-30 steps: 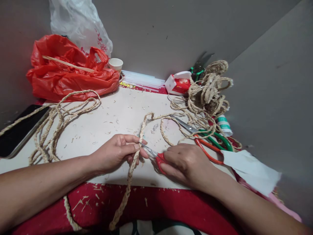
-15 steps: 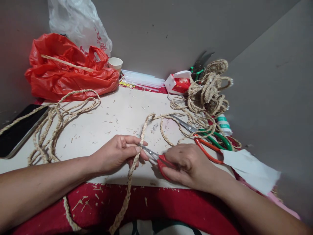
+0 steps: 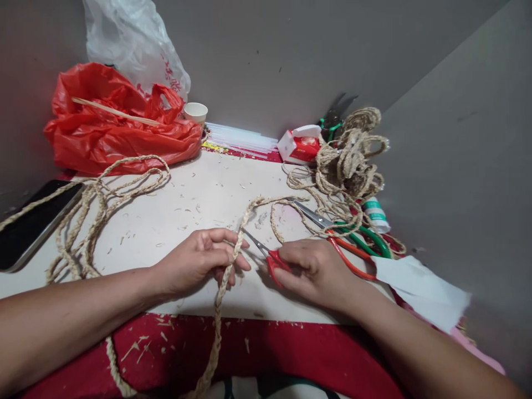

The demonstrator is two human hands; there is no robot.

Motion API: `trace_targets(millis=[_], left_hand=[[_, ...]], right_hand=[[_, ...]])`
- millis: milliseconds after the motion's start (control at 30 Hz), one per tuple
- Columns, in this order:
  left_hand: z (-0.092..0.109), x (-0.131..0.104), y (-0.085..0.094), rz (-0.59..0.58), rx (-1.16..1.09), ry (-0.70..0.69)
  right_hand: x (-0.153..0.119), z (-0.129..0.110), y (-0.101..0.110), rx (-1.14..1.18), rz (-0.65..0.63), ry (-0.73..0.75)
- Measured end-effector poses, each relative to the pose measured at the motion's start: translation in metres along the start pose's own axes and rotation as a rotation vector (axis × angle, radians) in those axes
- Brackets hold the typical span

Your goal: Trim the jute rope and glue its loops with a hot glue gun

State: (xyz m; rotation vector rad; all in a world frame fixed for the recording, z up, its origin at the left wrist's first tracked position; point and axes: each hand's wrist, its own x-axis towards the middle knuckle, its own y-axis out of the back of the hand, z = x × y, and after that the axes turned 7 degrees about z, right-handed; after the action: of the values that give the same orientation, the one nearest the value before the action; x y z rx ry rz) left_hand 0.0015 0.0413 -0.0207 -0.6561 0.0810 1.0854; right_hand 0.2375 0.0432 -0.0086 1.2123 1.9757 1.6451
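Note:
A braided straw rope (image 3: 219, 302) runs up from the near edge, passes through my left hand (image 3: 208, 256) and bends right toward a tangled pile. My left hand has the rope between its thumb and fingers. My right hand (image 3: 310, 271) is closed around the red handles of small scissors (image 3: 261, 247). Their tips meet the rope just above my left fingers. Larger scissors with orange and green handles (image 3: 353, 250) lie beyond my right hand, partly under loops of rope.
A coiled rope bundle (image 3: 353, 160) lies at the back right near a red tissue pack (image 3: 300, 145). At the left are a red plastic bag (image 3: 124, 138), a paper cup (image 3: 195, 112), a dark phone (image 3: 37, 221) and looped rope (image 3: 100, 216). Straw scraps dot the white board (image 3: 199, 183).
The small scissors have moved up along the rope, their tips now higher than my left fingers. My left thumb has shifted slightly back. The view has moved a little.

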Motion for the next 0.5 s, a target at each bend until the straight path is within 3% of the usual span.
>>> trace_targets(millis=[300, 500], left_hand=[[0.0044, -0.0027, -0.0021, 0.056, -0.004, 0.039], [0.0079, -0.0036, -0.0032, 0.041, -0.011, 0.063]], right_hand=[[-0.002, -0.0069, -0.0019, -0.005, -0.104, 0.164], [-0.0018, -0.0043, -0.0011, -0.017, -0.064, 0.172]])
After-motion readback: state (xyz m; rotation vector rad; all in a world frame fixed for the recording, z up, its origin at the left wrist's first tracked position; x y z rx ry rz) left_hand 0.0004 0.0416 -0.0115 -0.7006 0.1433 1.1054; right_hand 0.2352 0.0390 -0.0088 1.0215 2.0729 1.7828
